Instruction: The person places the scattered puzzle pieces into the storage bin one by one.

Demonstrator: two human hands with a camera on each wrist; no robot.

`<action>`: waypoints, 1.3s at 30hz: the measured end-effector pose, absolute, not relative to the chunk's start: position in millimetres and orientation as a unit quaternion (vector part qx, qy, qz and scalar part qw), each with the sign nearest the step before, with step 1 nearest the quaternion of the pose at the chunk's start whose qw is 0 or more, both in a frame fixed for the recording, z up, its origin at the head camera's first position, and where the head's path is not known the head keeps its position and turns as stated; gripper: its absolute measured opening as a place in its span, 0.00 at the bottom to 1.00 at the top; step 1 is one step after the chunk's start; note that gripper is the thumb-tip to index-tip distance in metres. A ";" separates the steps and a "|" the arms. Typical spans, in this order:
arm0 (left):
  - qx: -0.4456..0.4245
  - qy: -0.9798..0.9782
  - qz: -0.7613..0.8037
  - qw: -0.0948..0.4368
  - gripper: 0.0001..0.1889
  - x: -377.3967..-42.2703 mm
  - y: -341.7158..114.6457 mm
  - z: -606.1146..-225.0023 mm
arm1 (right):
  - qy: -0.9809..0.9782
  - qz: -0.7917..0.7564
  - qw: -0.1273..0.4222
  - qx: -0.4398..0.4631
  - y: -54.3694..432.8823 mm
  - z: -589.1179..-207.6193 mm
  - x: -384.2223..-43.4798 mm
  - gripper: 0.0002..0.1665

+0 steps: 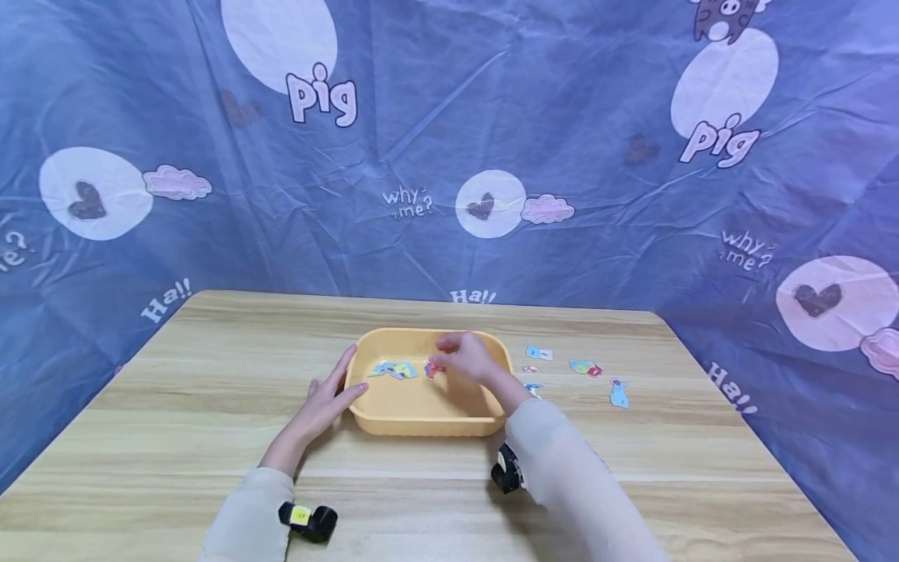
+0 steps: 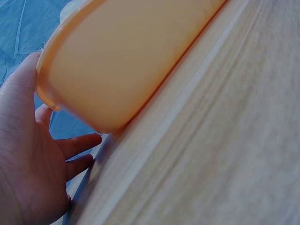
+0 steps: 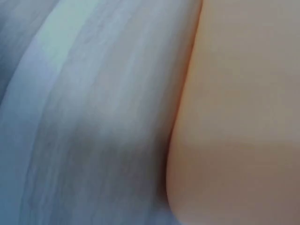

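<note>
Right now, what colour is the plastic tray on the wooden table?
Pale orange-yellow plastic tray, clearest in the head view.

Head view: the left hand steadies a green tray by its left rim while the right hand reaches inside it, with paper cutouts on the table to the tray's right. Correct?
Not quite: the tray is yellow-orange, not green, as the head view shows. The rest stands: left hand, right hand, paper cutouts.
</note>
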State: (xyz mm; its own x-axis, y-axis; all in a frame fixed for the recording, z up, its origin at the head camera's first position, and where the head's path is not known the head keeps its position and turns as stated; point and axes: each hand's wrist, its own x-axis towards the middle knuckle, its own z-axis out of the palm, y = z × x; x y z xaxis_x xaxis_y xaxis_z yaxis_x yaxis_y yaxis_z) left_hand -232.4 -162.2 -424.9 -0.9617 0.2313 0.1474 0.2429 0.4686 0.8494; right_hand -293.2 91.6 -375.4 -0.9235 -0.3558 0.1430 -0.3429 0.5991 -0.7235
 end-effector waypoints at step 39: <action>-0.136 -0.855 -0.501 0.002 0.37 -233.4 -162.4 -424.6 | 0.856 -0.486 -0.051 -0.168 191.5 -336.3 -258.5 0.20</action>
